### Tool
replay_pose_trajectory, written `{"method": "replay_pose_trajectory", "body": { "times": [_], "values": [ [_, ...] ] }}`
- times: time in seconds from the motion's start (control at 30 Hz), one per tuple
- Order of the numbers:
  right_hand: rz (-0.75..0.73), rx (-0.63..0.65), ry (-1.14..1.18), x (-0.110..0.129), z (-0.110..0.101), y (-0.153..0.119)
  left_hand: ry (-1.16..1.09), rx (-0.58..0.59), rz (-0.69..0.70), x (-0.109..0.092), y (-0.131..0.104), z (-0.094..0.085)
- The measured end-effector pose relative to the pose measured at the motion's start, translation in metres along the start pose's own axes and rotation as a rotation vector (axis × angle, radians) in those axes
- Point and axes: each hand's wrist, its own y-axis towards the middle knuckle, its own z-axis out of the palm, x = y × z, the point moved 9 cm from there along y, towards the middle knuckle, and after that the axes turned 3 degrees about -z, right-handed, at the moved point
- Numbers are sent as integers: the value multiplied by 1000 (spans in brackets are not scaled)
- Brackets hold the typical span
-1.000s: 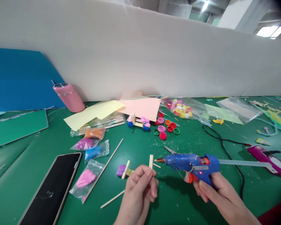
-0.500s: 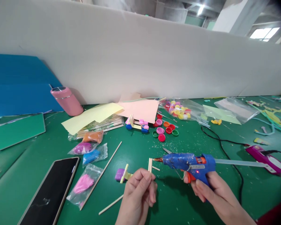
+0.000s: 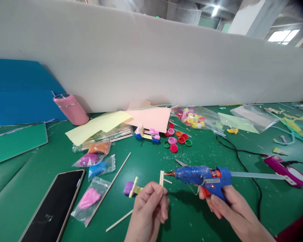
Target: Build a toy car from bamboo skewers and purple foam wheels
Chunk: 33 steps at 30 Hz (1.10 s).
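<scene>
Between the fingertips of my left hand [image 3: 151, 205] stand short wooden sticks [image 3: 162, 178], side by side and upright. My right hand [image 3: 232, 205] is wrapped round the handle of a blue glue gun [image 3: 202, 176], its fingers at the orange trigger. The gun's nozzle points left and is at the upper end of the sticks; whether it touches cannot be made out. A clear glue stick [image 3: 255, 175] sticks out of the gun's back. Just left of my left hand lies a purple block with pale yellow pieces [image 3: 132, 188].
A phone [image 3: 53, 205], bagged clay [image 3: 89, 198] and a long stick [image 3: 108, 190] lie to the left. Bottle caps [image 3: 173, 148] and a small clay-and-stick model [image 3: 147, 134] are farther back. Scissors [image 3: 181, 162] lie behind the gun. A black cord [image 3: 242, 161] runs to a purple power strip [image 3: 286, 169].
Both hands, the sticks and the glue gun stay almost in place. The whole view has shifted very slightly.
</scene>
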Motion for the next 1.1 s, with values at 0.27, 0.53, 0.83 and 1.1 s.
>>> {"method": "replay_pose_trajectory", "body": {
  "times": [0.27,0.53,0.83,1.1],
  "values": [
    [-3,23,-13,-2,-1,1,-6,20,0,1,1,0],
    [12,16,-46,-4,-3,-1,-14,44,-4,2,1,0],
    [48,-9,-24,-6,-3,-3,-5,53,-9,3,1,1],
    [47,17,-23,-9,-3,-3,-12,59,-1,2,1,1]
  ]
}}
